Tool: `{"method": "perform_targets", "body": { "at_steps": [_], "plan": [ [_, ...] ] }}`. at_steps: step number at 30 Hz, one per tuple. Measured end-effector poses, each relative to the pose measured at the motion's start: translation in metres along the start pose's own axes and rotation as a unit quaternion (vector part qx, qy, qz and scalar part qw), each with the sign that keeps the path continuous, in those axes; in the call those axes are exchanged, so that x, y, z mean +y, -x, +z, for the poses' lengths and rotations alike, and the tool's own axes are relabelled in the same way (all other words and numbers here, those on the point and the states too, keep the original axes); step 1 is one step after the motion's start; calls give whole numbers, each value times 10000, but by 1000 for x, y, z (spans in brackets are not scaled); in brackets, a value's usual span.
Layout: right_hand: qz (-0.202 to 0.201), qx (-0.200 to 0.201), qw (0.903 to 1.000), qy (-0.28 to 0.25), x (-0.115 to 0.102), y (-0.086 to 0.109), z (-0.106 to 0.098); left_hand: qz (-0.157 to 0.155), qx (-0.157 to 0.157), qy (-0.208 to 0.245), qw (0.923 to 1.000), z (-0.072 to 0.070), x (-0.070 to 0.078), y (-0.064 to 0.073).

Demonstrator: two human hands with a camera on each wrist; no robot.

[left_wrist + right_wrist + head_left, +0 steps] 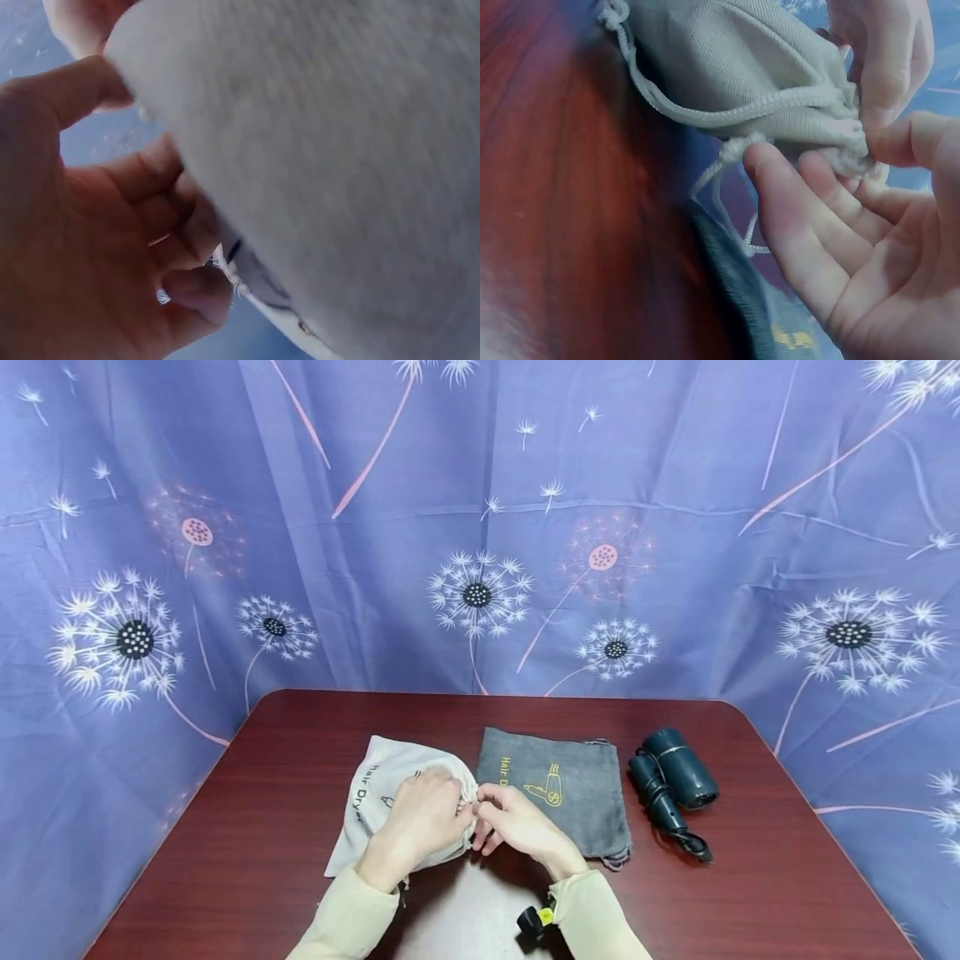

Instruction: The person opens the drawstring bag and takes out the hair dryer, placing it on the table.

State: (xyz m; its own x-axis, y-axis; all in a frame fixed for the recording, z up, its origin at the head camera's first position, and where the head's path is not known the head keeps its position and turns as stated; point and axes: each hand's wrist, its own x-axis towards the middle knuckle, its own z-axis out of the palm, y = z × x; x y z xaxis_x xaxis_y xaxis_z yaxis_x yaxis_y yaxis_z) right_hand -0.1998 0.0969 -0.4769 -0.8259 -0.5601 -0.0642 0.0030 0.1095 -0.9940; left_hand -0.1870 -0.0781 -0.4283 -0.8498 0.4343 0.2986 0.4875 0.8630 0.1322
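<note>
A white cloth drawstring bag (393, 764) with hair-dryer lettering is held at its gathered mouth by both hands. My left hand (420, 818) lies over the bag, its thumb and fingers gripping the cloth beside the opening. From the other side, my right hand (521, 822) pinches the puckered rim between thumb and fingers. In the right wrist view a white cord (727, 112) loops along the bag and ends in a knot. The bag's cloth fills much of the left wrist view and hides some fingertips.
A grey drawstring bag (581, 802) with yellow lettering lies flat just right of my hands. Beyond it rests a dark folded hair dryer (682, 768) with its cord bundled. The red-brown table (247, 827) ends at a blue dandelion-print curtain (375, 610).
</note>
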Motion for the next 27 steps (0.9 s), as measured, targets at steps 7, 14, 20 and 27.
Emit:
{"method": "perform_targets", "body": {
  "at_steps": [7, 14, 20, 27],
  "plan": [
    [93, -56, 9999, 104, -4, 3, 1, -77, 118, 430, 9990, 0, -2, 0],
    [52, 608, 9979, 196, 1, -1, 7, -42, 553, 418, 9976, 7, -1, -4],
    [191, 915, 9953, 260, 12, -2, 8, -59, 822, 234, 9963, 2, -3, -6],
    [653, 1014, 9918, 421, 8, 2, 6, -287, 896, 563, 9940, -7, -4, -6]
  ]
}}
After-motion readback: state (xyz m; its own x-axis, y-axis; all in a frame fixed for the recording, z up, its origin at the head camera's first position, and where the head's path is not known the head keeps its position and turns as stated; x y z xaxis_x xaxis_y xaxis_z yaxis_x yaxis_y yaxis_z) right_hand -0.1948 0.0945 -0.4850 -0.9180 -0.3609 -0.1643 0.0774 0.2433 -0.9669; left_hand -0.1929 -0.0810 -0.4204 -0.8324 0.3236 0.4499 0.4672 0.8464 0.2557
